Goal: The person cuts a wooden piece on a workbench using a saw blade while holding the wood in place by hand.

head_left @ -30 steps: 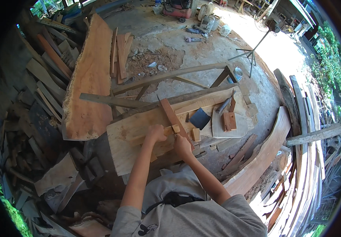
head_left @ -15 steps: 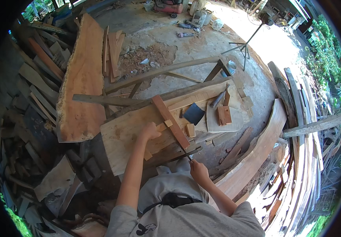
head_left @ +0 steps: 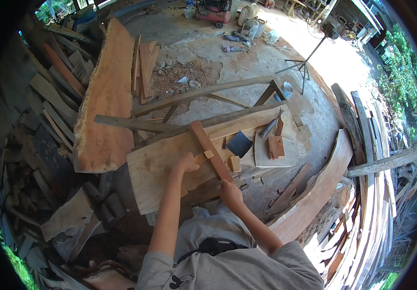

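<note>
A long reddish-brown wooden bar (head_left: 207, 144) lies slantwise across the pale slab bench top (head_left: 162, 166). My left hand (head_left: 186, 163) is closed on a small pale wooden piece (head_left: 201, 157), whose blocky end rests against the bar's left side. My right hand (head_left: 231, 192) is closed at the bar's near end, around the grip of a thin dark tool, which the hand and bar now hide. Right of the bar lie a dark bent sheet (head_left: 239, 144), a small light block (head_left: 235, 164), and a brown block with holes (head_left: 275, 147).
A dark cylindrical tool (head_left: 268, 128) lies on a rounded pale board (head_left: 290, 155). Beyond the bench runs a wooden trestle frame (head_left: 203, 95). A wide live-edge slab (head_left: 104, 106) stands left; stacked planks (head_left: 373, 203) lie right. A tripod stand (head_left: 305, 67) is farther back.
My right hand has moved up and forward to the bar's near end, covering the thin dark tool that showed before. My left hand keeps its hold; the whole view has shifted slightly.
</note>
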Available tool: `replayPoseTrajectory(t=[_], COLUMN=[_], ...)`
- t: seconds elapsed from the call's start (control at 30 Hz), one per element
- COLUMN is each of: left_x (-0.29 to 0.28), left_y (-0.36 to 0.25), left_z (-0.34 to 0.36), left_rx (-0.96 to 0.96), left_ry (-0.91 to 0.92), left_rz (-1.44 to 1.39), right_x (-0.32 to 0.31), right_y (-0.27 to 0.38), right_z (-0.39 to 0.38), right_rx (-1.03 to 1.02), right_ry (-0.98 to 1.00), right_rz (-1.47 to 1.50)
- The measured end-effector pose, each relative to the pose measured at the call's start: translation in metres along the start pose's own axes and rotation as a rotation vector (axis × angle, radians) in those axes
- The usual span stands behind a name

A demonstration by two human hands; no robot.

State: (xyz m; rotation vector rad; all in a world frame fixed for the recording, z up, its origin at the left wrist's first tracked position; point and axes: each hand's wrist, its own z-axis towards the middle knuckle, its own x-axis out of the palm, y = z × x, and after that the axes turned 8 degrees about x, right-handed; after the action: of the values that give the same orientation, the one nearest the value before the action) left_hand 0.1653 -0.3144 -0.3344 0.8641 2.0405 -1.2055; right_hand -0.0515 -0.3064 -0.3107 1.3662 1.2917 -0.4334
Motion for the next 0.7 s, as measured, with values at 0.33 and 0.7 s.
replayPoseTrajectory(t=[0.33, 0.7], left_x=[0.009, 0.011], left_y=[-0.003, 0.017], left_z=[-0.008, 0.007], left_rx=[0.108, 0.088], left_ry=[-0.138, -0.077], left_rz=[-0.069, -0.169], right_x=[0.001, 0.021], right_y=[-0.002, 0.041], right_z=[0.001, 0.075], right_rx=[0.010, 0.008], right_ry=[-0.004, 0.044], right_rz=[0.022, 0.105])
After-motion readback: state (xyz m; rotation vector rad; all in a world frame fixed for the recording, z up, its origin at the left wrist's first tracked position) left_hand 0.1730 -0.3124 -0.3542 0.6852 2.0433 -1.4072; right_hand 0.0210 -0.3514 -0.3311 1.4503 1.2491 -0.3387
